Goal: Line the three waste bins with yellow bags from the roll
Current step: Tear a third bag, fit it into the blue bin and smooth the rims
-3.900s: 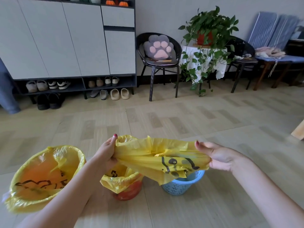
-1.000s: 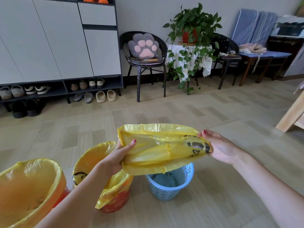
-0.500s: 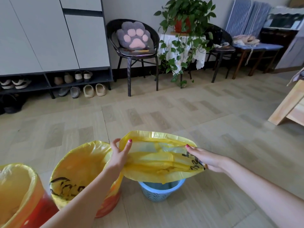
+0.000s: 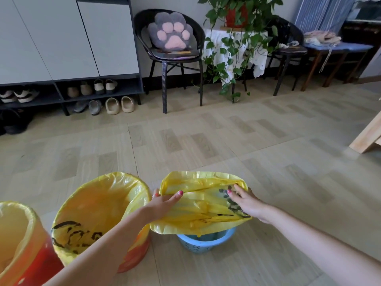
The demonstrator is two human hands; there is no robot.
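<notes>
A yellow bag (image 4: 203,205) with black print is spread open just above the small blue basket bin (image 4: 203,242). My left hand (image 4: 162,203) grips the bag's left edge, thumb on top. My right hand (image 4: 246,203) holds the right edge, fingers inside the opening. The bag covers most of the blue bin's mouth. Two red-orange bins stand to the left, each lined with a yellow bag: the middle one (image 4: 99,215) and the far-left one (image 4: 18,242), which is cut by the frame edge. No roll is in view.
A shoe cabinet (image 4: 68,48) with slippers stands at the back left. A black chair with a paw cushion (image 4: 173,38), a trailing plant (image 4: 237,36) and more chairs line the wall. A wooden furniture leg (image 4: 369,135) juts in at the right.
Both hands have lowered the opened bag onto the blue bin. The view has shifted right and closer, so the two lined bins sit further left.
</notes>
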